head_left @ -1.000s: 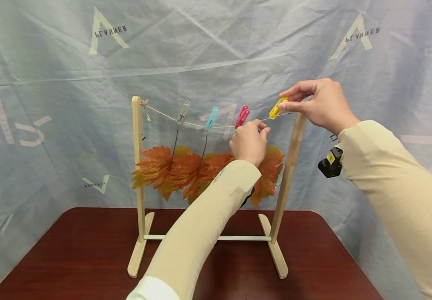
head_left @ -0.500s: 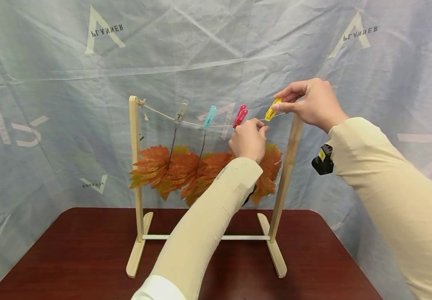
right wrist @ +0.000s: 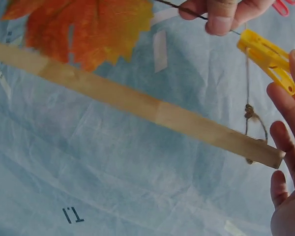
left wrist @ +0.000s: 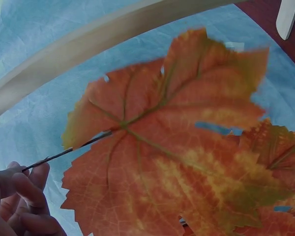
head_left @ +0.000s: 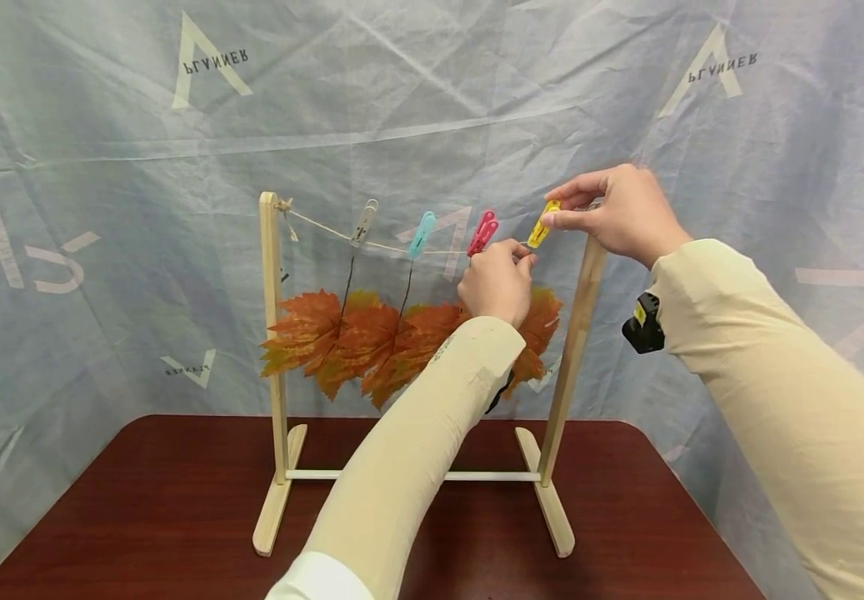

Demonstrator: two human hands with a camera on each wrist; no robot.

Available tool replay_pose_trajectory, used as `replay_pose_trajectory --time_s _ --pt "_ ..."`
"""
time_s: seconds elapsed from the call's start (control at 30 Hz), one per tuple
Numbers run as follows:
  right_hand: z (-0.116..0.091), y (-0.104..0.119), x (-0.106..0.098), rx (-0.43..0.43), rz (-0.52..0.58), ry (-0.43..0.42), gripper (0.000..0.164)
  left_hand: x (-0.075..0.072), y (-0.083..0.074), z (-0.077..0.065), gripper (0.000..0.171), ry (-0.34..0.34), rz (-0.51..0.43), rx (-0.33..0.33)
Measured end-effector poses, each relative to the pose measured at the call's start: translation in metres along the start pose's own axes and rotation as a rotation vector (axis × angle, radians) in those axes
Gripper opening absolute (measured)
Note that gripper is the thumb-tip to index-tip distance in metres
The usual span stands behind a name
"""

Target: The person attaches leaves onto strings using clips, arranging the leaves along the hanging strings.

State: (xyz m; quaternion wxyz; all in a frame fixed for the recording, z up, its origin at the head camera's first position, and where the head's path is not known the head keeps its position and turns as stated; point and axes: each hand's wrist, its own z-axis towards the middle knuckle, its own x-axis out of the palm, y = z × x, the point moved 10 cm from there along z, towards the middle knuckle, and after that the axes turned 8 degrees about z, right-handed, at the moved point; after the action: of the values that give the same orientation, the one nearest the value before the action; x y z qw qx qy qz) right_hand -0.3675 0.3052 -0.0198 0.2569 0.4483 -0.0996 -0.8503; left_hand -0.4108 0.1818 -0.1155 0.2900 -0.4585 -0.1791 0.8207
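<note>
My left hand [head_left: 497, 283] pinches the dark stem of an orange artificial maple leaf [left wrist: 187, 162], just under the string. The stem's tip meets the nose of a yellow clothespin [right wrist: 265, 56], whose handles my right hand [head_left: 630, 212] pinches between thumb and fingers. That clothespin sits at the string near the right post, tilted; whether its nose bites the stem I cannot tell. Left of it, a pink clothespin [head_left: 482, 232], a blue clothespin [head_left: 422, 233] and a clear clothespin [head_left: 364, 223] clip the string, with leaves [head_left: 312, 333] hanging by their stems. My left hand and sleeve hide part of the leaves.
The string [head_left: 319, 223] is tied to the left post [head_left: 272, 333] and the right post [head_left: 577, 333] of a wooden frame. A white rod [head_left: 491, 477] joins the feet on a dark red table [head_left: 139, 500]. A printed grey cloth [head_left: 432, 100] hangs behind.
My right hand has moved the yellow clothespin slightly left and down, towards my left hand's fingertips. The held leaf has shifted a little left; my left hand stays nearly in place.
</note>
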Motion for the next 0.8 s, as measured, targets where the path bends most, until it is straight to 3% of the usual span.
replay_pose_trajectory --time_s 0.2,0.4,0.67,0.8 --pt "-0.001 0.002 0.011 -0.030 -0.029 0.060 0.045 0.000 0.005 -0.003 0.019 0.020 0.010 0.016" --pt "-0.003 0.006 0.012 -0.058 -0.051 0.050 0.054 0.000 0.006 -0.006 0.024 0.048 0.012 0.045" --pt "-0.014 0.016 0.005 -0.045 -0.008 -0.050 0.058 -0.014 0.018 -0.014 0.021 0.051 -0.017 0.100" --pt "-0.027 0.021 0.000 -0.109 -0.004 -0.156 0.049 -0.024 0.024 -0.022 0.019 0.040 -0.009 0.158"
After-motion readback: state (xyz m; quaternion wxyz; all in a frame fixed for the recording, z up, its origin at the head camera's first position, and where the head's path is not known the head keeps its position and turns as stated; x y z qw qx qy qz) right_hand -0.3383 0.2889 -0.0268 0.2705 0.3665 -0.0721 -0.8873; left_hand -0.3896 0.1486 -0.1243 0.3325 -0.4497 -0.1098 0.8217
